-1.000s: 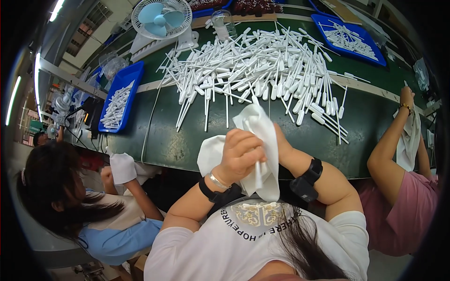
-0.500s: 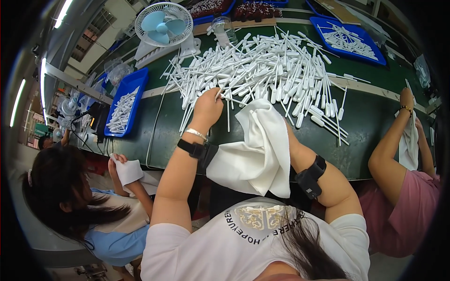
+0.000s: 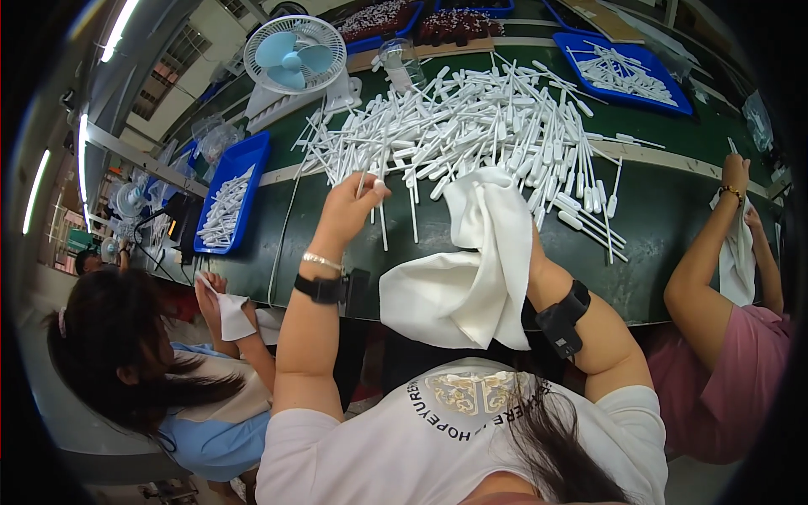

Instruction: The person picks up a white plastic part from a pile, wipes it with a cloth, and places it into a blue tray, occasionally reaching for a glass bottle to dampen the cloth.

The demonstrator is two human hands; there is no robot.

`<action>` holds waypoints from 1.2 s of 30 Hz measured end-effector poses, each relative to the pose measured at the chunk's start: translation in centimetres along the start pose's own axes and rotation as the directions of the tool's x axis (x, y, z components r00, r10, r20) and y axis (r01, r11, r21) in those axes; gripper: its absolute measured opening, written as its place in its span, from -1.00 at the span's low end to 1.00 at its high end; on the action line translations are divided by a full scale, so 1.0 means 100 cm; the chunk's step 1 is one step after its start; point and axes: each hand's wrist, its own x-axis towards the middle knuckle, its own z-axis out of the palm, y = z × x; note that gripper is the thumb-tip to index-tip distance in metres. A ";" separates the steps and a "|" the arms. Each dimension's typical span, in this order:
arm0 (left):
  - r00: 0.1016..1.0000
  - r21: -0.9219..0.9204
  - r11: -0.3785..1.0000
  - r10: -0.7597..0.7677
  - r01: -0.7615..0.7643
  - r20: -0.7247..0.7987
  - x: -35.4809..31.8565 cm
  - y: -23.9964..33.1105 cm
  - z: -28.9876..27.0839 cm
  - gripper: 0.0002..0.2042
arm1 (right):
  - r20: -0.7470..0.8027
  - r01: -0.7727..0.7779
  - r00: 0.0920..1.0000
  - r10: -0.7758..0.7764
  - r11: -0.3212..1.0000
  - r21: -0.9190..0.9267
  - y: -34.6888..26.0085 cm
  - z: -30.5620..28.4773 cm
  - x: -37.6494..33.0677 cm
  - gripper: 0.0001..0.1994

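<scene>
White plastic dropper pipettes (image 3: 471,126) lie in a large, tangled heap on the green tabletop in front of me. At the heap's near left edge, my left hand (image 3: 343,210) is closed, with the thin white stem of a pipette (image 3: 363,183) showing between thumb and fingers. A white cloth (image 3: 484,261) is bunched up at its top and hangs in folds over the table's front edge. My right hand (image 3: 535,240) holds it from behind; the cloth hides the fingers. Loose pipettes lie just beyond both hands.
Blue trays of pipettes stand at left (image 3: 261,151) and far right (image 3: 686,105). A fan (image 3: 290,57) and a clear plastic jar (image 3: 402,67) stand at the back. Co-workers sit on both sides: a person with a cloth (image 3: 236,316) at left, a pink sleeve (image 3: 728,379) at right.
My left hand has moved left and toward me, drawing back from the heap with a pipette. The cloth, no longer stretched toward my left wrist, has shifted slightly right with my right hand.
</scene>
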 end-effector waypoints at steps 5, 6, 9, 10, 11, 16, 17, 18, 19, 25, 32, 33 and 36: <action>0.963 -0.717 0.657 -0.053 0.234 0.265 -0.054 0.000 0.038 -0.85 | 0.020 0.017 1.000 -0.014 0.993 -0.115 0.007 -0.013 0.006 -0.73; 0.964 -0.719 0.657 -0.048 0.228 0.261 -0.067 0.004 0.047 -0.85 | 0.041 0.024 0.999 -0.018 0.989 -0.144 0.008 -0.014 0.007 -0.73; 0.940 -0.780 0.550 -0.028 0.298 0.339 -0.089 0.009 0.067 -0.86 | 0.033 0.010 0.999 -0.006 0.988 -0.151 0.007 -0.006 0.007 -0.75; 0.934 -0.782 0.534 -0.042 0.320 0.354 -0.091 0.008 0.071 -0.86 | 0.010 -0.008 1.000 0.009 0.993 -0.121 0.007 -0.001 0.006 -0.77; 0.928 -0.784 0.518 -0.053 0.342 0.370 -0.093 0.007 0.076 -0.87 | -0.013 -0.023 1.000 0.022 0.996 -0.092 0.006 0.001 0.006 -0.80; 0.904 -0.789 0.474 -0.038 0.391 0.426 -0.097 0.016 0.079 -0.87 | 0.022 -0.028 0.999 0.029 0.998 -0.061 0.008 -0.024 0.008 -0.76; 0.906 -0.791 0.473 -0.040 0.388 0.421 -0.099 0.014 0.077 -0.87 | 0.024 -0.029 0.999 0.031 0.997 -0.071 0.006 -0.021 0.005 -0.75; 0.918 -0.809 0.466 -0.020 0.360 0.397 -0.099 0.013 0.076 -0.87 | 0.026 -0.030 0.999 0.033 0.996 -0.080 0.003 -0.017 0.001 -0.73; 0.928 -0.825 0.458 0.001 0.331 0.372 -0.099 0.010 0.075 -0.86 | 0.029 -0.031 0.999 0.033 0.996 -0.089 0.001 -0.013 -0.002 -0.71; 0.952 -0.855 0.438 -0.001 0.276 0.306 -0.098 0.000 0.063 -0.86 | 0.071 -0.045 0.996 0.044 0.999 0.019 -0.002 0.000 -0.007 -0.68; 0.963 -0.870 0.413 -0.116 0.269 0.242 -0.084 0.005 0.047 -0.85 | -0.004 0.042 0.999 -0.042 0.999 -0.010 0.008 0.004 0.004 -0.71; 0.964 -0.868 0.421 -0.118 0.265 0.237 -0.080 0.003 0.044 -0.85 | 0.008 0.000 1.000 0.000 0.997 -0.076 0.010 0.008 0.004 -0.72; 0.960 -0.881 0.385 -0.148 0.277 0.237 -0.065 0.000 0.035 -0.85 | 0.027 -0.067 0.997 0.074 0.976 -0.208 0.005 0.014 0.002 -0.75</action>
